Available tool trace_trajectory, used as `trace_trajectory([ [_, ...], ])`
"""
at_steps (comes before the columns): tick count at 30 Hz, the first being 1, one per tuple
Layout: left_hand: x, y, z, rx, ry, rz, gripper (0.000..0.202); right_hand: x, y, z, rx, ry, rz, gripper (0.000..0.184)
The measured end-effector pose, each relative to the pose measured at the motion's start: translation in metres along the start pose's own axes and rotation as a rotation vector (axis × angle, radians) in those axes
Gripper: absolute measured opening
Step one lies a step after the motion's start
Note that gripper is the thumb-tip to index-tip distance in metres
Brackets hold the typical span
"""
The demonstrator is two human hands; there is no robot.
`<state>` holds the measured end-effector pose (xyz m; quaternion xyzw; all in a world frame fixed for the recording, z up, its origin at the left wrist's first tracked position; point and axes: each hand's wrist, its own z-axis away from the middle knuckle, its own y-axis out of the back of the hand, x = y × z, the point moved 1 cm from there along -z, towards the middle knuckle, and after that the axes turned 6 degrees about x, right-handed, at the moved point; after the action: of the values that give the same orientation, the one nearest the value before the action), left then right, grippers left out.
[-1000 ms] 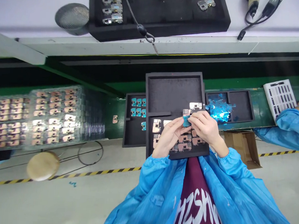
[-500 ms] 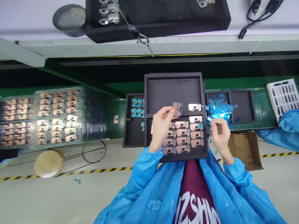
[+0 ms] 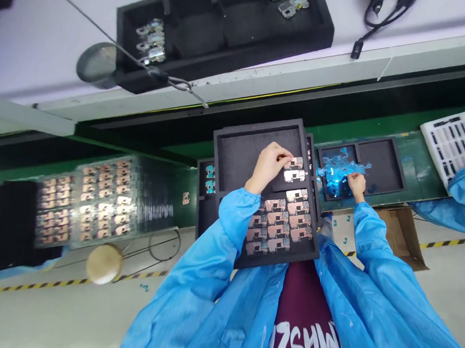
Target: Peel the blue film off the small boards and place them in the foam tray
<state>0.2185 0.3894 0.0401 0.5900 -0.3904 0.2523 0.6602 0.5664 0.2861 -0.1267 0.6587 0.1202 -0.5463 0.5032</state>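
I log the left hand point(image 3: 270, 165) pinching a copper-toned board point(image 3: 295, 162) at 1 o'clock in the black tray point(image 3: 249, 150). Right hand point(image 3: 357, 185), fingers bent, sits at 4 o'clock on the blue film pile point(image 3: 335, 176); I cannot tell whether it grips any.

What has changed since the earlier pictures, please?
The hands have parted: the left hand has carried its board away from the body to just beyond a pale board; the right hand has moved right, to the blue film pile. Whether it has released any film is unclear. The left hand's hold, the rows of boards and the lone board at left stayed.
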Motion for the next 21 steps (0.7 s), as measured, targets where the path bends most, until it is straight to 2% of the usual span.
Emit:
trace_trajectory([
  [2,0.004,0.005,0.008,0.036,-0.012,0.019,0.013,-0.001,-0.004,-0.003,0.035,0.012,0.106,0.022],
  [3,0.004,0.013,0.013,0.058,-0.010,0.045,0.016,-0.003,-0.005,-0.004,0.050,-0.017,0.171,0.022],
  [4,0.001,0.027,0.019,0.090,-0.003,0.078,0.021,-0.005,-0.006,-0.005,0.051,-0.031,0.231,0.021],
  [6,-0.016,0.067,0.036,0.199,0.034,0.139,0.027,-0.013,-0.007,-0.007,0.029,-0.057,0.362,0.018],
  [8,-0.049,0.117,0.063,0.378,0.131,0.159,0.027,-0.022,-0.007,-0.010,-0.009,-0.071,0.509,0.024],
  [10,-0.093,0.161,0.096,0.590,0.329,0.071,0.030,-0.031,-0.006,-0.012,-0.058,-0.061,0.634,0.032],
  [12,-0.140,0.183,0.126,0.663,0.611,-0.103,0.032,-0.039,-0.004,-0.014,-0.098,-0.031,0.730,0.038],
  [14,-0.181,0.180,0.143,0.582,0.835,-0.215,0.029,-0.044,0.000,-0.013,-0.108,0.014,0.804,0.044],
  [16,-0.212,0.160,0.149,0.479,0.946,-0.208,0.032,-0.047,0.006,-0.009,-0.080,0.079,0.841,0.047],
  [18,-0.232,0.135,0.149,0.448,1.016,-0.189,0.045,-0.047,0.015,-0.003,-0.036,0.152,0.824,0.050],
  [21,-0.248,0.108,0.157,0.430,1.119,-0.198,0.057,-0.048,0.034,0.012,0.010,0.233,0.767,0.054],
])
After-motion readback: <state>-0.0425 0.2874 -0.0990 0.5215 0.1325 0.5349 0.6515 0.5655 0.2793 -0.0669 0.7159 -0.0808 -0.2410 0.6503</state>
